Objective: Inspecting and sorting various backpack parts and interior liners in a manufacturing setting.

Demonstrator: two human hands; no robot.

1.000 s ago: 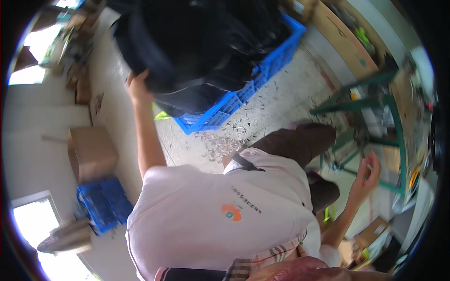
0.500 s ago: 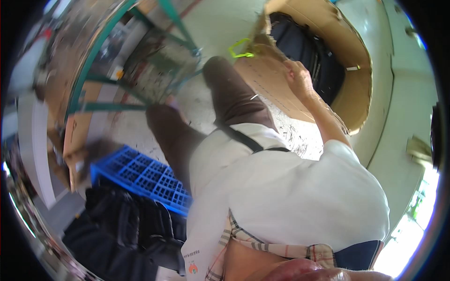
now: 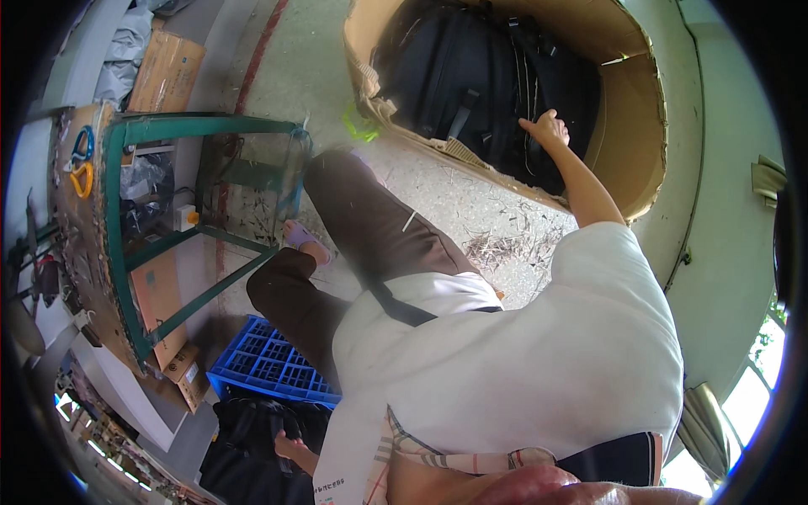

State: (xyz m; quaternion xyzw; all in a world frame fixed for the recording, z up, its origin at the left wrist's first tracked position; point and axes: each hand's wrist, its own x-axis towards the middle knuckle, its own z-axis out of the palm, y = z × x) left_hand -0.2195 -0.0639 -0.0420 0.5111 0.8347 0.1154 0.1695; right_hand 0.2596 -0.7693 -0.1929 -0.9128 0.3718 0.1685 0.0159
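Note:
A large open cardboard box [image 3: 627,160] with a torn rim holds black backpacks [image 3: 446,67] with straps and buckles. My right hand [image 3: 549,130] reaches over its near side, fingers apart, against the black fabric. Down at the left, my left hand [image 3: 292,448] is closed around a strap of another black backpack [image 3: 240,446]. My sleeve and body hide part of that bag and most of my left arm.
A blue plastic crate [image 3: 273,366] stands behind the left backpack. A green metal-framed workbench [image 3: 202,126] is at the left, with blue and orange loop handles [image 3: 82,168] on top. A yellow-green loop [image 3: 360,124] lies by the box. Scraps [image 3: 505,250] litter the floor.
My right hand has moved from the box's rim onto the backpacks inside. My left hand, hidden before, now shows at the left backpack. The whole view has shifted.

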